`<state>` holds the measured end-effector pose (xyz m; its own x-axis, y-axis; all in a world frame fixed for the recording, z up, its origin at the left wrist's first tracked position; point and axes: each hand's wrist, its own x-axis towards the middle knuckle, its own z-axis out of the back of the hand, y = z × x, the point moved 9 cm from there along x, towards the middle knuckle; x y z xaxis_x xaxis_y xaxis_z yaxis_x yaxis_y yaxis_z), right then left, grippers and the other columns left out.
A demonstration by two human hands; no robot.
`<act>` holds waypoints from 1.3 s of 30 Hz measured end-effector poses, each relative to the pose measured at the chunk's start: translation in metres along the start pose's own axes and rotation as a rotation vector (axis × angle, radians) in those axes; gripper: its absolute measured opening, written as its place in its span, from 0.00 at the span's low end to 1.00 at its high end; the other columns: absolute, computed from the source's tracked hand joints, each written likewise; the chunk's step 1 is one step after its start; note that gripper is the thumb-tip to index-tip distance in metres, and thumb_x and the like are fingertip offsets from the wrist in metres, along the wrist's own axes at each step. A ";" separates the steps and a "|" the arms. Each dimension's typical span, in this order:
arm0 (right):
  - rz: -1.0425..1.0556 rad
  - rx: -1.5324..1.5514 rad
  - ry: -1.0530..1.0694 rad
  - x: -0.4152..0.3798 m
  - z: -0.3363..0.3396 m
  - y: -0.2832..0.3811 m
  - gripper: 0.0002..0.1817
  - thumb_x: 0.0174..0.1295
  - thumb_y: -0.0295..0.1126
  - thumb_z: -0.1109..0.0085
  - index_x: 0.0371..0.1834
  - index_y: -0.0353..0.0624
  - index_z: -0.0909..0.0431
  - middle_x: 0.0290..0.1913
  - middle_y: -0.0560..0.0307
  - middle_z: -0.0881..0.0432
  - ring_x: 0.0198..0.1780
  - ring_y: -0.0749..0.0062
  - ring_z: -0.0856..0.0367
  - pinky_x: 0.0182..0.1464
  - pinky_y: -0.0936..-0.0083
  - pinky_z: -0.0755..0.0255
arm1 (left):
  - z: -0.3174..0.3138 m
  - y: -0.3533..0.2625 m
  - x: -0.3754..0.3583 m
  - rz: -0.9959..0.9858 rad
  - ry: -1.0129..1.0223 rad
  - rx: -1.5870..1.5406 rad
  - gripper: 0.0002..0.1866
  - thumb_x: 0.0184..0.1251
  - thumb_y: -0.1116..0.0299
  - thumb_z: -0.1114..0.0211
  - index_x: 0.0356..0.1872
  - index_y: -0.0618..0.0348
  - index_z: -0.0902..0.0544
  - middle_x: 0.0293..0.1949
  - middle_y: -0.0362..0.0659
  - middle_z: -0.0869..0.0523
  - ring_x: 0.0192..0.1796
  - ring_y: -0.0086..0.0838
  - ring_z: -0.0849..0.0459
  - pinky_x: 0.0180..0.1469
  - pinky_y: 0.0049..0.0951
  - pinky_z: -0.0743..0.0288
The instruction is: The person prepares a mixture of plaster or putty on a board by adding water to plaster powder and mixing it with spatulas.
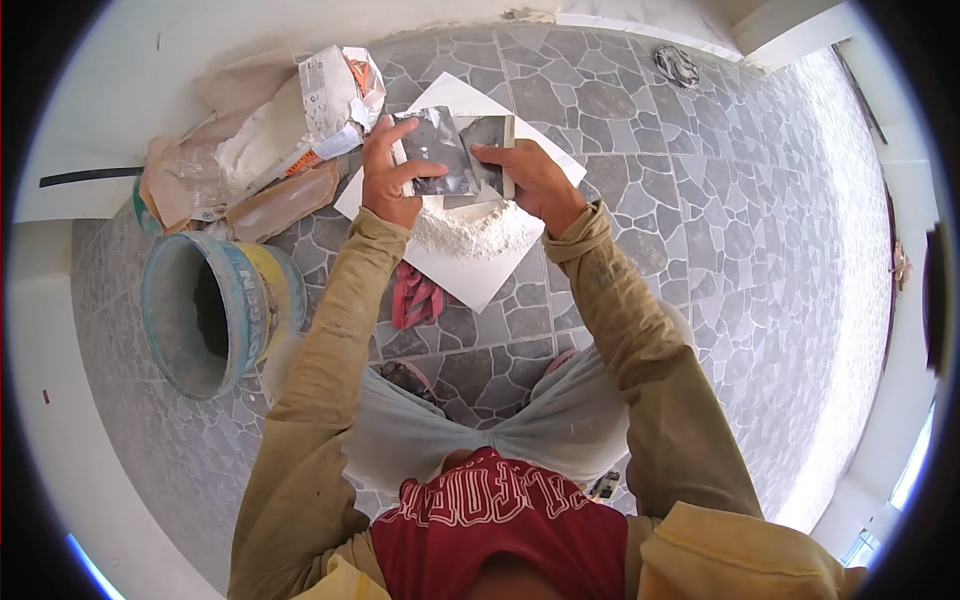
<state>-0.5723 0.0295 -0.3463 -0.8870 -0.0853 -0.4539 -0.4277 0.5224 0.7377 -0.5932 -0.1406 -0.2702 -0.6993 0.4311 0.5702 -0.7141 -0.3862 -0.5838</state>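
Note:
My left hand [395,175] grips a dark, shiny, flat scraper blade [440,150] with a pale strip along its left side, fingers spread over its face. The fingers of my right hand [535,178] close on a second scraper blade [490,160], whose pale edge strip runs down its right side. The left blade overlaps the right one in this view. Both are held over a white board [480,285] lying diagonally on the floor. A heap of white powder [470,230] sits on the board, just below the blades.
Left of the board, a torn paper sack [265,135] shows white powder. A blue-rimmed bucket [225,310] stands near my left forearm. A pink cloth [415,295] lies by the board's lower edge. A crumpled dark-and-white bundle [676,66] rests on the stone-patterned floor at the back.

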 end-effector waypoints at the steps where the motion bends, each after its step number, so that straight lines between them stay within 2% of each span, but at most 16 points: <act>1: 0.001 0.000 0.003 0.000 -0.002 -0.001 0.16 0.59 0.25 0.35 0.44 0.21 0.22 0.37 0.45 0.16 0.31 0.64 0.15 0.28 0.67 0.18 | 0.000 -0.001 0.001 -0.001 -0.001 0.003 0.24 0.34 0.84 0.27 0.33 0.39 0.10 0.65 0.41 0.27 0.73 0.52 0.40 0.75 0.48 0.48; 4: 0.048 -0.044 -0.022 0.000 -0.006 0.004 0.15 0.55 0.23 0.33 0.42 0.23 0.20 0.36 0.45 0.16 0.31 0.64 0.15 0.29 0.67 0.17 | 0.006 -0.009 0.008 0.016 -0.045 0.010 0.23 0.36 0.83 0.27 0.33 0.38 0.09 0.68 0.43 0.30 0.73 0.53 0.40 0.75 0.50 0.49; 6: 0.071 -0.036 -0.077 -0.005 -0.007 0.009 0.13 0.52 0.21 0.32 0.39 0.24 0.19 0.35 0.46 0.16 0.30 0.64 0.15 0.30 0.67 0.18 | 0.010 -0.019 0.007 -0.015 -0.029 0.125 0.27 0.47 0.80 0.27 0.51 0.40 0.13 0.69 0.45 0.33 0.74 0.46 0.38 0.72 0.44 0.39; 7: 0.068 -0.033 -0.075 -0.005 -0.008 0.010 0.13 0.52 0.21 0.32 0.39 0.24 0.19 0.35 0.46 0.16 0.30 0.64 0.15 0.30 0.67 0.18 | 0.007 -0.020 0.007 -0.014 -0.026 0.128 0.27 0.47 0.80 0.27 0.51 0.40 0.13 0.69 0.45 0.33 0.74 0.46 0.38 0.72 0.44 0.39; 10: 0.142 -0.062 -0.134 -0.003 -0.001 0.015 0.11 0.51 0.21 0.33 0.36 0.25 0.18 0.32 0.50 0.16 0.28 0.68 0.18 0.30 0.72 0.21 | -0.007 0.061 -0.015 0.577 -0.278 -0.747 0.39 0.67 0.82 0.42 0.76 0.53 0.49 0.67 0.47 0.32 0.62 0.38 0.25 0.63 0.38 0.27; 13: 0.133 -0.054 -0.070 -0.002 -0.002 0.015 0.11 0.51 0.22 0.33 0.36 0.25 0.18 0.31 0.50 0.16 0.28 0.69 0.18 0.30 0.72 0.22 | -0.027 0.081 -0.030 0.932 -0.326 -1.449 0.24 0.74 0.68 0.40 0.68 0.61 0.33 0.56 0.43 0.20 0.53 0.28 0.20 0.55 0.33 0.24; 17: 0.245 -0.387 -0.003 0.004 -0.017 0.010 0.11 0.54 0.25 0.34 0.38 0.28 0.18 0.30 0.46 0.15 0.27 0.62 0.16 0.31 0.69 0.24 | -0.026 0.062 -0.028 0.987 -0.262 -1.175 0.21 0.70 0.59 0.35 0.58 0.58 0.24 0.47 0.39 0.18 0.50 0.29 0.19 0.53 0.30 0.24; 18: 0.244 -0.389 0.001 0.002 -0.019 0.009 0.11 0.54 0.25 0.34 0.38 0.28 0.18 0.30 0.46 0.15 0.27 0.62 0.16 0.31 0.69 0.24 | -0.025 0.072 -0.032 1.005 -0.347 -1.136 0.18 0.67 0.63 0.35 0.54 0.59 0.23 0.45 0.40 0.18 0.46 0.31 0.17 0.51 0.32 0.22; 20: 0.473 -1.029 -0.277 -0.012 -0.025 0.029 0.09 0.59 0.29 0.38 0.38 0.33 0.19 0.32 0.40 0.17 0.30 0.47 0.17 0.35 0.63 0.25 | -0.015 0.086 -0.033 1.009 -0.445 -1.167 0.16 0.66 0.66 0.36 0.52 0.61 0.22 0.45 0.43 0.17 0.46 0.33 0.16 0.51 0.34 0.21; 23: 0.692 -1.166 -0.254 -0.033 -0.051 0.038 0.08 0.62 0.30 0.41 0.36 0.35 0.21 0.36 0.39 0.20 0.37 0.38 0.21 0.38 0.56 0.27 | -0.001 0.099 -0.036 0.953 -0.529 -1.188 0.14 0.64 0.70 0.41 0.48 0.65 0.22 0.47 0.47 0.16 0.47 0.37 0.15 0.53 0.38 0.21; 27: 0.740 -1.166 -0.124 -0.042 -0.076 0.014 0.08 0.59 0.29 0.39 0.36 0.34 0.23 0.31 0.39 0.20 0.36 0.38 0.22 0.39 0.55 0.29 | -0.041 0.087 -0.035 1.035 -0.283 -1.541 0.22 0.69 0.62 0.48 0.56 0.70 0.26 0.51 0.54 0.17 0.54 0.44 0.16 0.59 0.45 0.23; 29: 0.729 -1.144 -0.132 -0.043 -0.075 0.008 0.09 0.60 0.30 0.38 0.36 0.33 0.21 0.28 0.38 0.20 0.32 0.40 0.21 0.36 0.56 0.28 | -0.042 0.061 -0.029 1.028 -0.310 -1.536 0.25 0.71 0.56 0.46 0.59 0.66 0.27 0.48 0.52 0.16 0.50 0.42 0.15 0.51 0.40 0.18; 30: 0.664 -1.056 -0.106 -0.043 -0.075 0.003 0.10 0.60 0.31 0.39 0.36 0.33 0.20 0.26 0.38 0.20 0.29 0.43 0.21 0.35 0.57 0.28 | -0.043 0.061 -0.026 0.960 -0.240 -1.473 0.35 0.75 0.41 0.52 0.64 0.65 0.30 0.51 0.53 0.16 0.51 0.42 0.16 0.53 0.40 0.19; 34: 0.520 -0.983 -0.116 -0.033 -0.064 -0.004 0.14 0.60 0.34 0.38 0.36 0.30 0.19 0.23 0.39 0.20 0.24 0.53 0.20 0.32 0.62 0.27 | -0.046 0.062 -0.027 0.923 -0.145 -1.296 0.54 0.61 0.20 0.67 0.71 0.62 0.39 0.57 0.60 0.21 0.56 0.50 0.18 0.58 0.48 0.23; 37: 0.386 -0.861 -0.128 -0.018 -0.043 -0.022 0.15 0.59 0.35 0.37 0.35 0.30 0.19 0.23 0.42 0.19 0.24 0.56 0.19 0.32 0.63 0.27 | -0.039 0.046 -0.019 0.957 -0.249 -1.339 0.53 0.62 0.20 0.66 0.64 0.63 0.28 0.53 0.50 0.17 0.53 0.39 0.17 0.58 0.40 0.21; 39: 0.598 -1.000 -0.118 -0.029 -0.065 -0.016 0.16 0.59 0.37 0.37 0.34 0.30 0.18 0.23 0.43 0.18 0.23 0.59 0.20 0.31 0.63 0.27 | -0.042 0.052 -0.022 0.970 -0.207 -1.349 0.53 0.62 0.20 0.66 0.64 0.63 0.29 0.53 0.51 0.17 0.53 0.39 0.17 0.58 0.40 0.22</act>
<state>-0.5513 -0.0315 -0.3126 -0.9940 0.0550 0.0940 0.0592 -0.4516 0.8902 -0.6136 -0.1362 -0.3378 -0.9062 0.3190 -0.2776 0.4156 0.5501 -0.7243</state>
